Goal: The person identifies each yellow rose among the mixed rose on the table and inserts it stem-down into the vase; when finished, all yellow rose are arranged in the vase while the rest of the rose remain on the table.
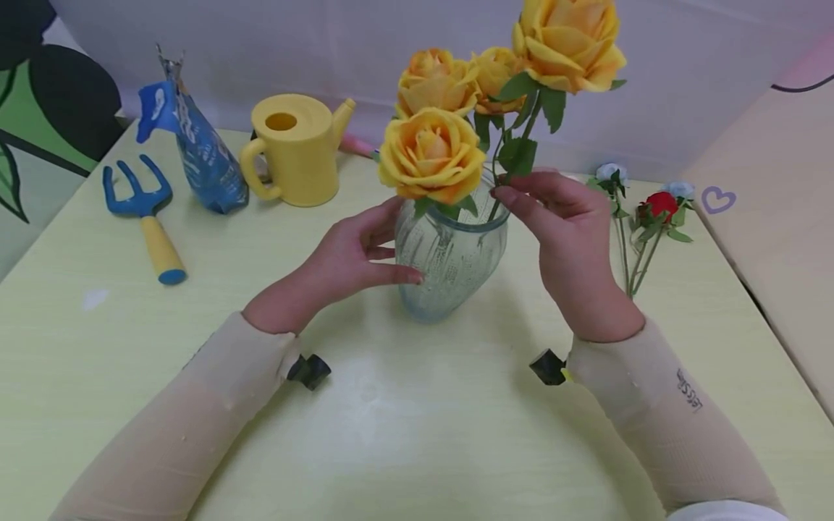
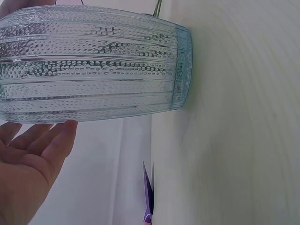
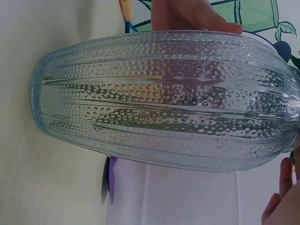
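Note:
A clear ribbed glass vase (image 1: 449, 260) stands on the table in the head view, with several yellow artificial roses (image 1: 431, 155) at its mouth. My left hand (image 1: 345, 253) holds the vase's left side, thumb across the front and fingers toward the back. At the right of the rim, my right hand (image 1: 573, 231) pinches a rose stem between thumb and fingertips. That stem appears to lead up to the tallest yellow rose (image 1: 570, 43). Both wrist views show the vase's dimpled wall (image 2: 93, 70) close up; in the right wrist view the left hand (image 3: 192, 14) touches its far side.
On the left lie a blue-and-yellow hand fork (image 1: 146, 217), a blue bag (image 1: 208, 159) and a yellow watering can (image 1: 300, 152). Purple-bladed scissors (image 2: 148, 194) lie behind the vase. Small red and blue roses (image 1: 658, 210) rest at the right, near the table edge. A pale cloth (image 1: 260, 51) hangs behind.

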A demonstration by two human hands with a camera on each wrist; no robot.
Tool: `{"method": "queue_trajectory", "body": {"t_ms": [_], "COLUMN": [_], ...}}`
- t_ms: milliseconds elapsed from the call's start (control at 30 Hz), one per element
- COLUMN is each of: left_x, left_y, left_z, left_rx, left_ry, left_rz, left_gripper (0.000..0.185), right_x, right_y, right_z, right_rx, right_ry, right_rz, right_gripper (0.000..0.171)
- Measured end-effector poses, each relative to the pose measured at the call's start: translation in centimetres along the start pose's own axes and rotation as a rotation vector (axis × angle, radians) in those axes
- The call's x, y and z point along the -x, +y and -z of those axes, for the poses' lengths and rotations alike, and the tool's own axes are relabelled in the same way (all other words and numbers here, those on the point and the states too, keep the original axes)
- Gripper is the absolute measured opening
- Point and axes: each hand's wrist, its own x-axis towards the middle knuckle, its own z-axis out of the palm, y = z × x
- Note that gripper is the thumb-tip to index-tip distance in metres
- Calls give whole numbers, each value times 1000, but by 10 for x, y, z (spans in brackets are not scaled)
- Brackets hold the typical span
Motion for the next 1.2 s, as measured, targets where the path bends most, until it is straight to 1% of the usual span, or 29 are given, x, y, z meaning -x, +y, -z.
{"method": "queue_trajectory", "body": {"t_ms": [67, 133, 267, 333, 400, 467, 533, 633, 833, 933, 1067, 1133, 1200], "left_x": [0, 1, 1, 1, 1, 1, 2, 2, 3, 3, 3, 2, 2], "left_y": [0, 0, 0, 0, 1, 1, 2, 2, 1, 0, -2, -3, -4], "left_z": [0, 0, 0, 0, -1, 0, 0, 0, 0, 0, 1, 3, 6], "left_rx": [-4, -7, -8, -10, -12, -18, -22, -25, -27, -38, -71, -116, -181], "left_ry": [2, 5, 6, 3, 0, -2, -2, 0, 2, -6, -35, -79, -158], "left_rz": [4, 7, 11, 19, 25, 29, 36, 43, 37, 21, 8, 26, 73], "left_gripper": [88, 88, 87, 87, 87, 88, 88, 88, 89, 90, 95, 102, 110], "right_x": [-1, -1, -1, 1, 3, 5, 8, 11, 16, 20, 27, 29, 29], "right_y": [0, 0, -1, -1, 1, 3, 7, 11, 19, 22, 29, 34, 38], "right_z": [0, -1, 3, 8, 15, 22, 28, 36, 48, 54, 62, 66, 71], "right_rx": [-25, -62, -128, -163, -200, -228, -238, -248, -283, -238, -113, -41, 58], "right_ry": [-20, -35, -66, -89, -124, -150, -169, -181, -170, -180, -202, -231, -267], "right_rz": [-23, -65, -195, -248, -280, -286, -274, -247, -240, -264, -327, -364, -400], "right_gripper": [18, 19, 27, 34, 42, 46, 49, 45, 39, 36, 33, 29, 23]}}
